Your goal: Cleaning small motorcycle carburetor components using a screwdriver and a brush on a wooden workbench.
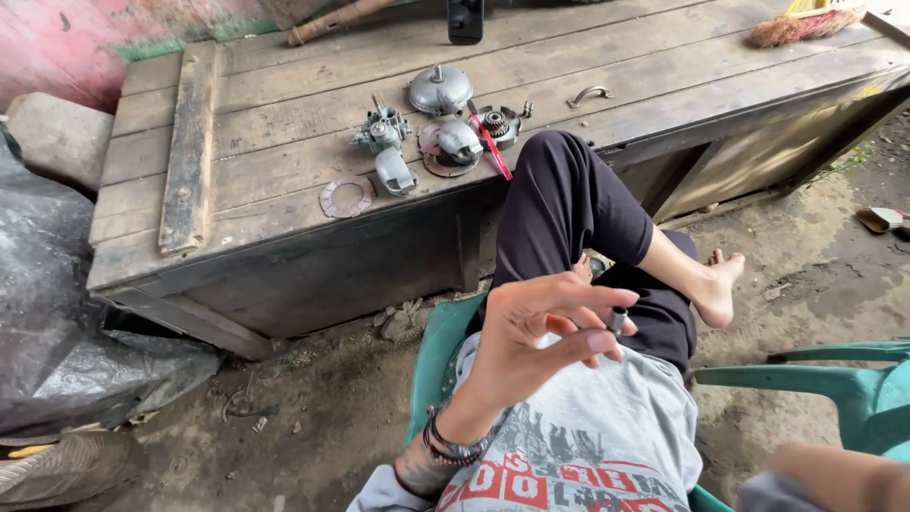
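Observation:
My left hand (531, 332) is raised in front of my chest, palm up, pinching a small dark metal sleeve (617, 320) between its fingertips. Beaded bracelets (450, 444) circle that wrist. I sit on a green plastic chair (434, 356) with one bare-footed leg (664, 270) crossed over my lap. Of my right arm only a blurred forearm (839, 477) shows at the bottom right corner; its hand is out of view. On the dark wooden bench (284, 237) ahead lie engine parts: a domed metal cover (441, 90), a carburettor-like piece (382, 131), a round assembly (450, 144), a gear (496, 123) and a flat friction ring (347, 197).
A red-handled tool (490, 144) lies among the parts, a metal handle (589, 94) farther right. A black phone-like object (464, 19) and a broom (806, 24) sit at the bench's back. Black plastic sheeting (57, 313) lies left; another green chair (834, 379) stands right on dirt ground.

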